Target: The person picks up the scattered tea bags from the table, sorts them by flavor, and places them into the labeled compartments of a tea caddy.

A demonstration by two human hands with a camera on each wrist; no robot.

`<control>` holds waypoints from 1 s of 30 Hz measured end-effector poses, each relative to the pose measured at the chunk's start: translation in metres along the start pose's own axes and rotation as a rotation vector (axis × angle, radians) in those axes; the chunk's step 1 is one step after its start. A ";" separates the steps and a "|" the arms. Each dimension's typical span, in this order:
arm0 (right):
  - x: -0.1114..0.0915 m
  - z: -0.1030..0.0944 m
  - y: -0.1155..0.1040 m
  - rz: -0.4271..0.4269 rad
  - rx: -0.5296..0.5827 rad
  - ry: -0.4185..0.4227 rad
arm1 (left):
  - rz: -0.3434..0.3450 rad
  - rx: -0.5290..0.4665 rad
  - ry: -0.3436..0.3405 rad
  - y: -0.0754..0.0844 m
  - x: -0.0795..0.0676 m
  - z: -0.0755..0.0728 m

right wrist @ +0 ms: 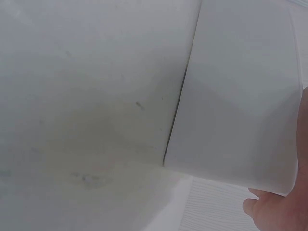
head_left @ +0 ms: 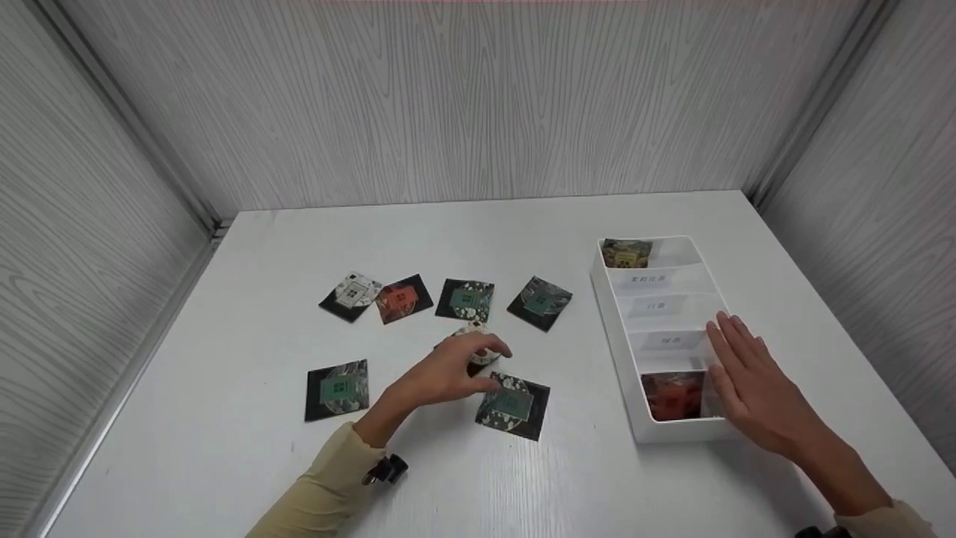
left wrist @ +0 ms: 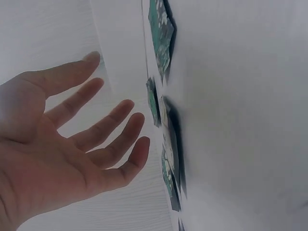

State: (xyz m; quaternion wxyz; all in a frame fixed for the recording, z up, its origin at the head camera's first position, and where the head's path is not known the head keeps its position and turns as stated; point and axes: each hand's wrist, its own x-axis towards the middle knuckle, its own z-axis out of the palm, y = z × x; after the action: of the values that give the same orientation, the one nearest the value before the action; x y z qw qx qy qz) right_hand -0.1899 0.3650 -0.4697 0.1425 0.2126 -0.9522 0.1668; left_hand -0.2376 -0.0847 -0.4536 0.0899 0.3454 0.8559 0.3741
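Observation:
My left hand (head_left: 448, 370) hovers over the middle of the table, fingers apart and loosely bent. Nothing is in its grasp; the left wrist view shows the bare palm (left wrist: 43, 168). Beneath it lies a white-and-black square sachet (head_left: 485, 359), partly hidden by the fingers. Close to the thumb is a green-labelled floral sachet (head_left: 523, 411). My right hand (head_left: 762, 400) rests with straight fingers along the right rim of a white divided box (head_left: 680, 431). In the right wrist view, fingers (right wrist: 269, 211) show past the box's smooth outer wall (right wrist: 236, 96).
Farther back lie a white sachet (head_left: 352, 295), a red one (head_left: 404, 299) and two green ones, including one (head_left: 539, 302) near the box. Another green sachet (head_left: 337, 390) lies left. The box holds a yellow-labelled sachet (head_left: 627, 255) at the back and red ones (head_left: 674, 396) in front.

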 end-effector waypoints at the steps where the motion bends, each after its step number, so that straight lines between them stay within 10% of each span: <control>1: 0.000 0.000 0.000 0.001 0.001 0.000 | -0.009 0.023 -0.015 0.000 0.001 0.002; 16: 0.002 0.004 -0.001 0.004 -0.012 -0.001 | -0.040 0.379 -0.147 0.007 0.006 0.019; 30: 0.000 0.002 0.002 0.017 -0.006 -0.014 | 0.049 0.170 -0.165 0.008 0.015 0.018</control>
State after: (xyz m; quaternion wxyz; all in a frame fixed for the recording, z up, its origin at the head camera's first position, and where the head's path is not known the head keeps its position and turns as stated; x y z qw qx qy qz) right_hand -0.1911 0.3656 -0.4722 0.1351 0.2053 -0.9554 0.1638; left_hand -0.2370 -0.0604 -0.4593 0.1214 0.4022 0.8655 0.2728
